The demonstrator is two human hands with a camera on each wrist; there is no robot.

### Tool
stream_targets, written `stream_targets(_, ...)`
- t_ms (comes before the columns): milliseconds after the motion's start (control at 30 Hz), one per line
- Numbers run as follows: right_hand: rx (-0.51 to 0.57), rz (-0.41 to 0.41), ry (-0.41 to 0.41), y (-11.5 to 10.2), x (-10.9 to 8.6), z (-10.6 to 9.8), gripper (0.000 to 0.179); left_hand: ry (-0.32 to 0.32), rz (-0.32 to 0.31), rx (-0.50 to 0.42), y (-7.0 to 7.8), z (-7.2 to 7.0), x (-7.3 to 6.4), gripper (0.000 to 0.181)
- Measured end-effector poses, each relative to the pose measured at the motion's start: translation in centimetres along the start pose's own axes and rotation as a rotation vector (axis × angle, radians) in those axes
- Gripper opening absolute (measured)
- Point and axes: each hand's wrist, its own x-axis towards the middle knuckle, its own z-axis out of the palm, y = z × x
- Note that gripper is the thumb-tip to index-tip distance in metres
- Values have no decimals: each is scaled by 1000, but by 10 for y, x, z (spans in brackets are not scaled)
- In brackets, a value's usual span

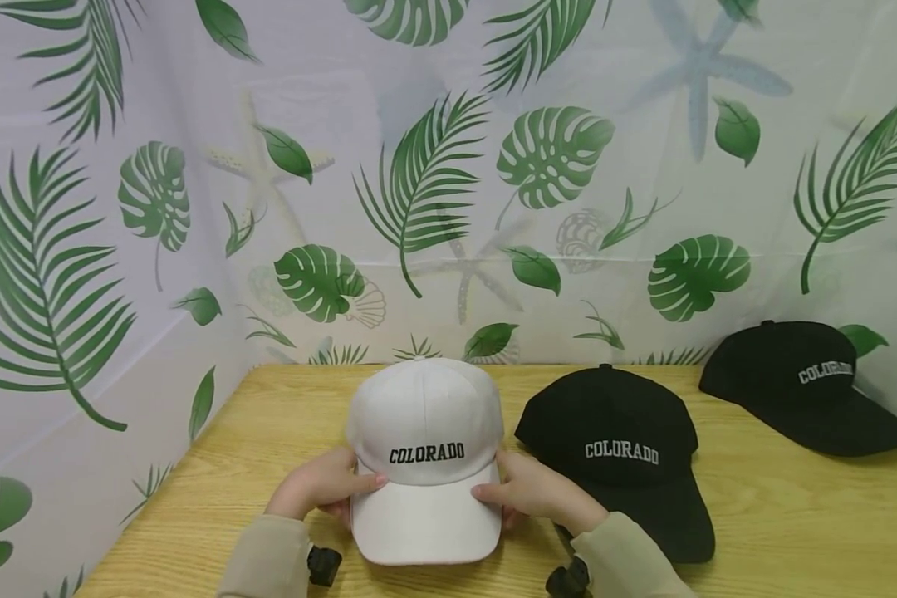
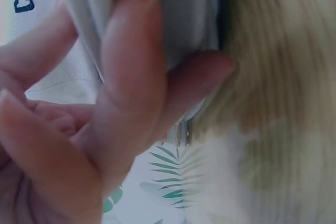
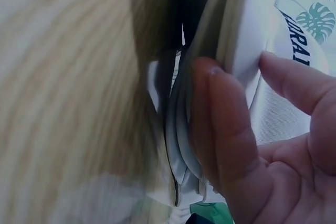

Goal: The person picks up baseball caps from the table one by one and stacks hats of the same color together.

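A white baseball cap (image 1: pixel 424 407) with black COLORADO lettering faces me at the front middle of the table. At its left side, my left hand (image 1: pixel 317 482) holds the brim, thumb on top where brim meets crown. My right hand (image 1: pixel 538 492) grips the opposite side the same way. In the left wrist view, the left fingers (image 2: pixel 131 56) curl under the brim's grey underside (image 2: pixel 184 14). Several layered pale edges (image 3: pixel 184 129) show beneath the cap in the right wrist view, beside the right fingers (image 3: pixel 231 114).
A black COLORADO cap (image 1: pixel 605 423) sits right of the white one, close behind the right forearm. Another black cap (image 1: pixel 785 365) lies farther back at the right, near the leaf-patterned cloth (image 1: pixel 433 307). Light wood tabletop (image 1: pixel 269 415) shows left of the white cap.
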Motion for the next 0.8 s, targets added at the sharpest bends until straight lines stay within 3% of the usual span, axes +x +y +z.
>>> stream_targets(100,-1,-4,-10,-1,-1,-1,68,-10,10,-2,0,1,0,27)
stream_targets(233,-13,7,10,-1,-1,-2,66,14,-28,20,2,1,2,28)
stream_targets(333,4,14,35,-1,-1,-2,65,75,-78,48,2,2,5,34)
stream_targets(467,97,2,36,-1,-1,-1,66,155,-107,52,0,0,7,57)
stream_targets(633,208,-32,5,-2,0,-2,68,204,-80,-13,-3,-3,7,66)
stream_targets(800,132,-90,22,-3,3,-2,62,218,-65,-42,-4,-5,6,67)
